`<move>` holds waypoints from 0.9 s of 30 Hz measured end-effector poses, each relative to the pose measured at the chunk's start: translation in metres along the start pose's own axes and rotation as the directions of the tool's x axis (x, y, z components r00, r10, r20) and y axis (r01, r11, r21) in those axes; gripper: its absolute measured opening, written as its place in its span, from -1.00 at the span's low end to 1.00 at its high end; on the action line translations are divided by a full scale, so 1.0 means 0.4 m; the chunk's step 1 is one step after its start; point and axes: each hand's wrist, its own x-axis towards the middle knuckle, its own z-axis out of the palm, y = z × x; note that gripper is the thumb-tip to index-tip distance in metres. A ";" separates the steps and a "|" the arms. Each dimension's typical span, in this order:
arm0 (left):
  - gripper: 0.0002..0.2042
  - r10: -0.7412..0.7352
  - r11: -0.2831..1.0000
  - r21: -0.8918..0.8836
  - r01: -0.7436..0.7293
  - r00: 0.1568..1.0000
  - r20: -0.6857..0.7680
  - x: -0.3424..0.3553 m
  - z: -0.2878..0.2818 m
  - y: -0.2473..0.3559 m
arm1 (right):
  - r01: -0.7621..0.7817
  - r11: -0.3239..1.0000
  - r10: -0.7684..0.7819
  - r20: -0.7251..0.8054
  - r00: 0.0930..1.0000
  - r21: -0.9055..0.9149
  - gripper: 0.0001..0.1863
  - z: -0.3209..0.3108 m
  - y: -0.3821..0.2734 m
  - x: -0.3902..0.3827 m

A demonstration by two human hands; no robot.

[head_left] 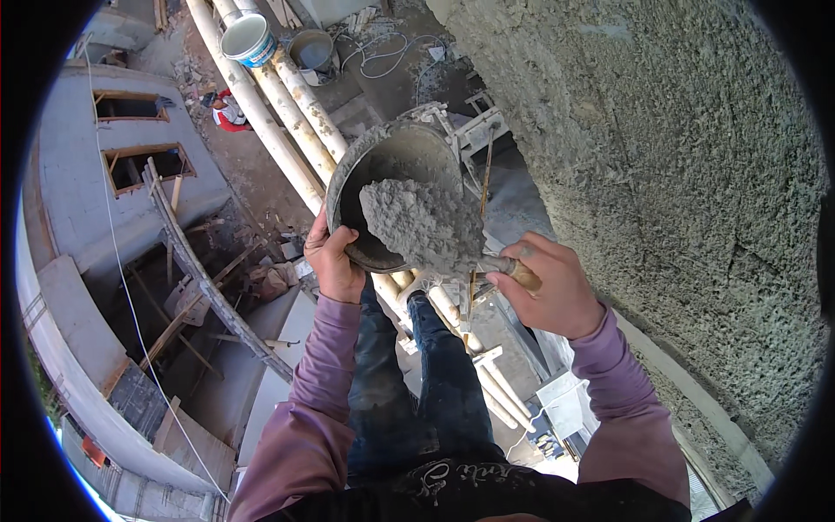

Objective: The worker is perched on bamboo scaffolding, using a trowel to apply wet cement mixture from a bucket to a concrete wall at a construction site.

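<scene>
a rough grey wall (678, 165) fills the right side; at left, a pale wall (70, 157) has two wood-framed window openings (130, 106). daylight reaches the debris-strewn ground (239, 161) between the two walls.

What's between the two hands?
In the head view, from left hand to right hand: part of the bowl, heaped grey mortar, then the trowel's neck.

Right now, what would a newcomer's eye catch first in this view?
First, the heap of grey mortar at the centre, on a trowel in the right grip. Then the round bowl behind it, in the left grip. A rough grey wall fills much of the right side.
</scene>
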 end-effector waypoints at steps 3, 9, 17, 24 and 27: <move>-0.40 0.046 0.997 0.066 -0.044 0.999 -0.026 -0.018 -0.050 0.012 | -0.033 0.982 -0.017 0.260 0.965 0.186 -0.73 -0.131 -0.025 0.006; -0.36 -0.047 0.996 0.071 0.053 0.995 -0.087 -0.033 -0.082 -0.035 | -0.682 0.628 0.730 0.020 0.683 0.375 -0.74 -0.316 0.190 0.024; -0.40 0.147 0.902 0.386 -0.193 0.978 0.146 -0.043 0.030 -0.007 | -0.520 0.799 0.494 -0.163 0.854 -0.301 -0.78 -0.242 0.009 -0.207; -0.50 0.214 0.883 0.334 -0.330 0.916 0.338 -0.019 0.208 -0.063 | -0.075 0.784 0.155 0.078 0.985 -0.616 -0.69 0.205 0.250 0.121; -0.51 0.256 0.883 0.301 -0.361 0.906 0.336 0.038 0.220 -0.017 | -0.007 0.908 0.080 0.159 0.984 -0.419 -0.71 0.254 0.228 0.107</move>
